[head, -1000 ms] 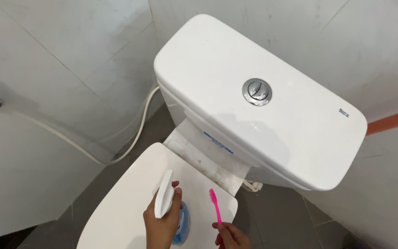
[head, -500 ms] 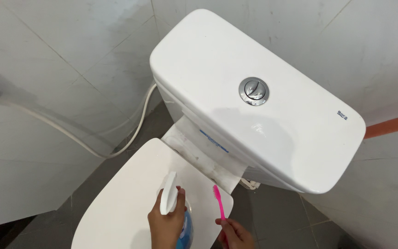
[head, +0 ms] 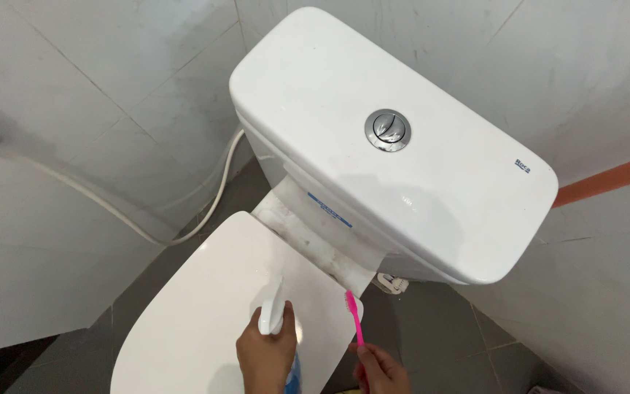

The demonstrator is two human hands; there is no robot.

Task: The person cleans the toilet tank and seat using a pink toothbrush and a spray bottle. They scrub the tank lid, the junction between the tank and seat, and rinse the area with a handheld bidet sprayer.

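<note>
Spray bottle (head: 277, 332), white-headed with blue liquid, is gripped in the left hand (head: 265, 357) above the closed toilet lid (head: 205, 306), nozzle aimed toward the grimy hinge area. Right hand (head: 380, 368) is clenched on 1 pink toothbrush (head: 354, 315), bristles up beside the lid's rear corner. Judged step: wetting the surface prior to scrubbing; any next move calls for bristles brought down onto the soiled ledge under the cistern (head: 402, 146). Count: 1 bottle, 1 brush, 1 flush button (head: 387, 130), 1 hose (head: 213, 204).

A narrow blue label strip (head: 329, 209) on the cistern's front, a small blue mark (head: 523, 166) on its lid
</note>
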